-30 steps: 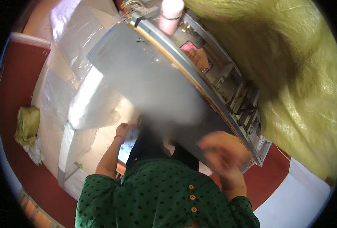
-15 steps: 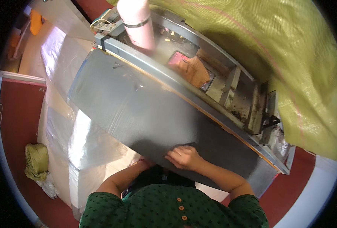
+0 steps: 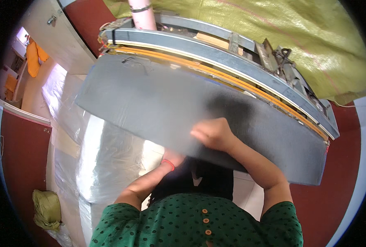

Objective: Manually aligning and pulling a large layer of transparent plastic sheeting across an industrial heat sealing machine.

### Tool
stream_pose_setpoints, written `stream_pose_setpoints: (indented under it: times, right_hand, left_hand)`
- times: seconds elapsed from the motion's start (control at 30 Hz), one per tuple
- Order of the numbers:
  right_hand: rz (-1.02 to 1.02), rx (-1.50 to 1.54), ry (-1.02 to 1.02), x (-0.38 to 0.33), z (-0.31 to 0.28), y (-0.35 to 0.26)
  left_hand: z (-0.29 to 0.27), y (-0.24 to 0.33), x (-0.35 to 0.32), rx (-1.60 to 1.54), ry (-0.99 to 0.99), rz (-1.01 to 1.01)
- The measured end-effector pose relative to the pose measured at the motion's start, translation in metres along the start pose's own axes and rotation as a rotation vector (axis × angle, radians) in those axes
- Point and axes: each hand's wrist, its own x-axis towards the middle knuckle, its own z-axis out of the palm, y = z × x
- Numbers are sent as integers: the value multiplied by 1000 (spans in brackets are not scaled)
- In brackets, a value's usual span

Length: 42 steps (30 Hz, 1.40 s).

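A broad grey panel point(image 3: 150, 99) with a dull, fabric-like face stretches across in front of me. Over its middle, close to the near side, is my right hand point(image 3: 212, 133), curled closed and slightly blurred. What its fingers hold, if anything, does not show. My left hand point(image 3: 174, 156), below a red bracelet point(image 3: 168, 164) on the wrist, reaches to the panel's near edge; its fingers are hidden beneath it. Along the panel's far edge run orange strips point(image 3: 199, 66) and a curved grey metal rail point(image 3: 170, 43).
Behind the rail stands a pink cylinder point(image 3: 144, 18) with a dark band. Metal brackets point(image 3: 269, 57) stick up at the far right. A yellow-green woven sheet point(image 3: 298, 37) drapes behind. Clear plastic wrapping point(image 3: 92, 160) covers things at left, near a green bundle point(image 3: 47, 208) and an open door point(image 3: 59, 29).
My view has shifted, so the panel looks more level and the tray behind the rail shows less. My right hand is lifted into a tighter curl; more of my left forearm shows.
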Motion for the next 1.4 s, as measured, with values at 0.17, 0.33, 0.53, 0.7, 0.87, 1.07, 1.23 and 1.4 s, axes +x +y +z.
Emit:
stream_pose_setpoints:
  times: [0.17, 0.33, 0.53, 0.7, 0.87, 1.07, 1.23, 1.4]
  right_hand:
    - [114, -138, 136, -13, 15, -27]
    - [154, -174, 230, -17, 24, -44]
    - [388, -31, 239, 23, 35, -55]
    - [278, -43, 276, 107, 53, -43]
    - [277, -178, 372, 172, 81, -15]
    - [366, -394, 211, 210, 101, 17]
    - [333, -330, 312, 210, 106, 28]
    - [116, -122, 469, 163, 70, -8]
  left_hand:
    - [-26, 7, -35, 167, -119, 25]
    - [-43, -9, -70, -5, 161, 120]
    - [-58, -28, -117, -329, 377, 86]
    - [-88, -39, -127, -599, 331, -40]
    - [-103, -76, -129, -741, 375, -74]
    - [-98, -97, -141, -711, 378, -188]
    - [-98, -101, -146, -768, 380, -208]
    - [-150, -83, -136, -640, 527, -139]
